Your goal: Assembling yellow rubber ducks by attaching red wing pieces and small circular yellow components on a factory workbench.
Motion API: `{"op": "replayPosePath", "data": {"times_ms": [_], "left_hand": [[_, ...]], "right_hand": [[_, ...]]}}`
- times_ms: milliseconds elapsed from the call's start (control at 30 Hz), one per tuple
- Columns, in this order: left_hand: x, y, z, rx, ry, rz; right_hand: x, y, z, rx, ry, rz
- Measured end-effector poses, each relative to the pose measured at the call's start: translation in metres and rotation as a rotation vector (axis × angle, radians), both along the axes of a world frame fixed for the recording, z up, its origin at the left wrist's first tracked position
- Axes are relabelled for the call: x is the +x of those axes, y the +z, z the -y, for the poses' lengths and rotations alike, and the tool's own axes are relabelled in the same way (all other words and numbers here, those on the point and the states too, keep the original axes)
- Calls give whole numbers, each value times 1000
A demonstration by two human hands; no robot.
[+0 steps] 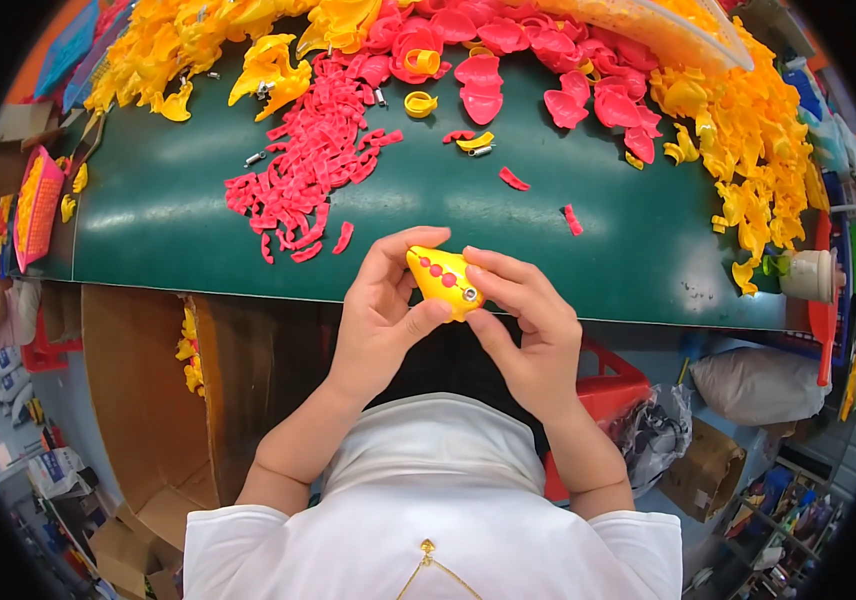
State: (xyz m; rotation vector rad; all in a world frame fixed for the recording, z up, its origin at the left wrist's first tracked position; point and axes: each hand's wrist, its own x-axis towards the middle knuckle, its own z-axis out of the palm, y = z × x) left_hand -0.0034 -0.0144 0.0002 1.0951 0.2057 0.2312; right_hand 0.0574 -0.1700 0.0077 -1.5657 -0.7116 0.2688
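Note:
Between my two hands, just over the table's near edge, is a yellow plastic toy part (437, 270) with a row of red dots and a small metal spring or ring at its lower right. My left hand (384, 300) grips it from the left, thumb beneath and fingers curled behind. My right hand (528, 325) pinches its right side between thumb and fingertips. Beyond them on the green table (428, 215) lies a heap of small curved red plastic strips (298, 180). A yellow ring piece (420, 104) and a small metal spring (482, 151) lie farther back.
Red shell pieces (480, 85) and yellow pieces (758, 150) pile along the far and right sides. A pink basket (38, 210) stands at the left end. Under the near edge are a cardboard box (143, 390) and a red stool (613, 385). A white cup-like container (808, 275) sits at the right.

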Motion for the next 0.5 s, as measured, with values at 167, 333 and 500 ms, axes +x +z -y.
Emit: {"op": "replayPosePath", "data": {"times_ms": [167, 333, 500], "left_hand": [[0, -5, -5, 75, -16, 67], [28, 19, -37, 455, -147, 97], [116, 22, -84, 1486, 76, 147]], "right_hand": [[5, 2, -3, 158, 64, -213], [13, -2, 2, 347, -4, -394], [20, -6, 5, 320, -120, -313]]}}
